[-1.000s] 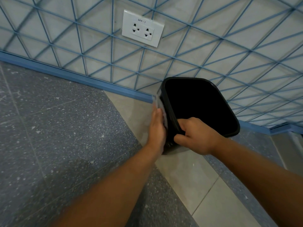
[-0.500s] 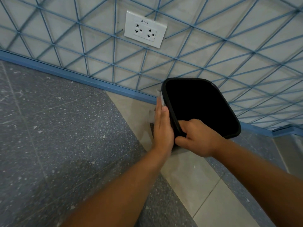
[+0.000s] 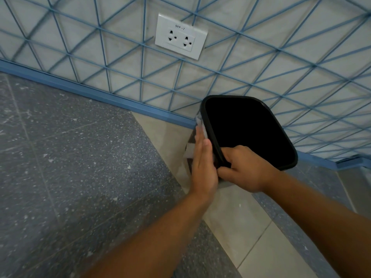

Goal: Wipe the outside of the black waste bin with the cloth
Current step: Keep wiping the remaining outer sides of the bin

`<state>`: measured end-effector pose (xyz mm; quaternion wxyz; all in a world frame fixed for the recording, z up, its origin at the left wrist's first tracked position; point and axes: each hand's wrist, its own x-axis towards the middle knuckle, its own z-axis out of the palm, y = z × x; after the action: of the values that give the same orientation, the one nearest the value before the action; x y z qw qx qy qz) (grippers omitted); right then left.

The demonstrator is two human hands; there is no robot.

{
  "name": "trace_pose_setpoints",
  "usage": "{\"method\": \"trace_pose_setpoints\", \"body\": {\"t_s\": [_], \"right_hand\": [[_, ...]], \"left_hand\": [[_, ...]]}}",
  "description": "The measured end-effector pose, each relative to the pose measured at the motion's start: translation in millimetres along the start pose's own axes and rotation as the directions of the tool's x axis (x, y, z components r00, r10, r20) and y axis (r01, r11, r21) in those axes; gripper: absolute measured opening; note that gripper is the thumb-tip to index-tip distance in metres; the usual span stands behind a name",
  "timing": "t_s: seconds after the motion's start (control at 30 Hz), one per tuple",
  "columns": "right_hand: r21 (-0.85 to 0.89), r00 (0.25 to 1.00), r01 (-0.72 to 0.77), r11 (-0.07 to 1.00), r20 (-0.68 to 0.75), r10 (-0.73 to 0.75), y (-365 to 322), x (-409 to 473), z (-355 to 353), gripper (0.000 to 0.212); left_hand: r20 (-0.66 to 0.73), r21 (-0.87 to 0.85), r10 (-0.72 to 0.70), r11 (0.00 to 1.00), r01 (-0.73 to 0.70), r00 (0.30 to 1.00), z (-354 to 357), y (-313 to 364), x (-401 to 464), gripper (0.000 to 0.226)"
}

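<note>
Left hand (image 3: 203,163) flat, fingers straight, pressing pale grey cloth (image 3: 189,151) against black plastic waste bin's (image 3: 289,163) side; right hand (image 3: 246,170) clamped on bin rim.

One black waste bin (image 3: 249,131), mouth open to the camera, standing on the floor (image 3: 80,157) at the foot of the wall. One cloth (image 3: 198,121), pale, against the bin's outer left side. Two hands: one left hand (image 3: 203,167), fingers straight and flat on the cloth; one right hand (image 3: 243,169), fingers curled over the bin's near rim. One white wall outlet plate (image 3: 180,36), bearing two sockets. One blue skirting strip (image 3: 90,93) along the floor's far edge.
</note>
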<state>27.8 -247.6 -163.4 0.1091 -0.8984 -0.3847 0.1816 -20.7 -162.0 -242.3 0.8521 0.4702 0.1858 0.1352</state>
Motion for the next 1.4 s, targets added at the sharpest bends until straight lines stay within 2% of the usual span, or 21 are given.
{"method": "trace_pose_setpoints", "body": {"t_s": [0.03, 0.1, 0.17, 0.23, 0.33, 0.43, 0.53, 0.67, 0.77, 0.93, 1.03, 1.1, 1.2, 1.33, 1.4], "right_hand": [[0.007, 1.000, 0.003, 1.000, 0.004, -0.003, 0.5, -0.6, 0.3, 0.018], [-0.006, 1.000, -0.008, 1.000, -0.002, 0.008, 1.8, -2.1, 1.7, 0.022], [-0.021, 1.000, -0.020, 1.000, -0.018, 0.020, 1.8, -1.6, 0.7, 0.023], [-0.010, 1.000, -0.016, 1.000, -0.011, 0.016, -1.0, 0.7, -0.3, 0.021], [0.011, 1.000, 0.000, 1.000, 0.009, 0.000, -1.9, 3.3, 0.1, 0.016], [-0.008, 0.999, -0.032, 0.999, 0.009, 0.032, 0.4, 2.7, 1.4, 0.023], [-0.013, 0.999, -0.033, 0.999, -0.007, 0.033, 0.1, 4.8, 0.3, 0.023], [-0.019, 0.999, -0.037, 0.999, 0.008, 0.037, 0.3, 4.9, 0.3, 0.022], [-0.012, 0.998, -0.055, 0.998, -0.004, 0.055, -0.6, 5.0, -1.0, 0.030], [-0.042, 0.998, -0.040, 0.998, -0.046, 0.038, -2.9, 5.9, -3.3, 0.036], [-0.252, 0.982, 0.007, 0.968, -0.182, -0.054, -5.8, -1.5, -0.2, 0.046], [-0.331, 0.942, -0.011, 0.944, -0.319, -0.101, -10.2, -7.1, 4.8, 0.040], [-0.288, 0.930, -0.036, 0.957, -0.360, -0.073, -12.7, -11.2, 9.1, 0.039], [-0.153, 0.948, -0.006, 0.988, -0.314, -0.043, -2.9, -15.1, 5.6, 0.028], [-0.127, 0.948, -0.005, 0.992, -0.317, -0.036, -1.0, -15.2, 5.0, 0.029]], "left_hand": [[0.055, -0.027, 0.014, 1.000, -0.013, 0.998, -0.7, -1.0, -8.6, 0.065], [0.085, -0.040, 0.019, 0.999, -0.016, 0.996, -7.5, -10.4, -15.8, 0.059], [0.032, -0.084, -0.056, 0.995, 0.059, 0.998, -11.8, -13.6, -2.4, 0.052], [0.002, -0.134, -0.070, 0.989, 0.070, 0.998, -8.0, -4.3, 4.4, 0.051], [0.025, -0.053, 0.013, 0.999, -0.011, 1.000, 1.3, 2.2, -6.2, 0.054], [0.097, -0.050, 0.017, 0.999, -0.012, 0.995, -8.7, -7.4, -11.3, 0.053], [0.056, 0.085, 0.002, 0.996, -0.007, 0.998, -15.8, -15.5, -3.1, 0.054], [0.138, 0.084, 0.092, 0.991, -0.104, 0.986, -22.3, -27.0, -13.3, 0.061], [0.097, 0.164, 0.094, 0.980, -0.109, 0.991, -32.0, -41.2, -17.1, 0.056], [-0.035, -0.031, -0.043, 0.999, 0.041, 0.998, -20.8, -22.6, -12.3, 0.049], [-0.082, -0.105, 0.025, 0.994, -0.034, 0.996, -6.7, -1.4, -16.8, 0.049], [-0.080, -0.050, 0.130, 0.990, -0.135, 0.988, -1.3, 6.4, -21.9, 0.052], [-0.008, 0.060, 0.229, 0.972, -0.228, 0.973, -2.7, 3.9, -27.9, 0.047], [0.126, 0.271, 0.152, 0.945, -0.181, 0.980, -19.9, -32.1, -35.2, 0.052], [0.112, 0.326, 0.067, 0.940, -0.101, 0.991, -28.4, -50.1, -42.9, 0.051]]}}
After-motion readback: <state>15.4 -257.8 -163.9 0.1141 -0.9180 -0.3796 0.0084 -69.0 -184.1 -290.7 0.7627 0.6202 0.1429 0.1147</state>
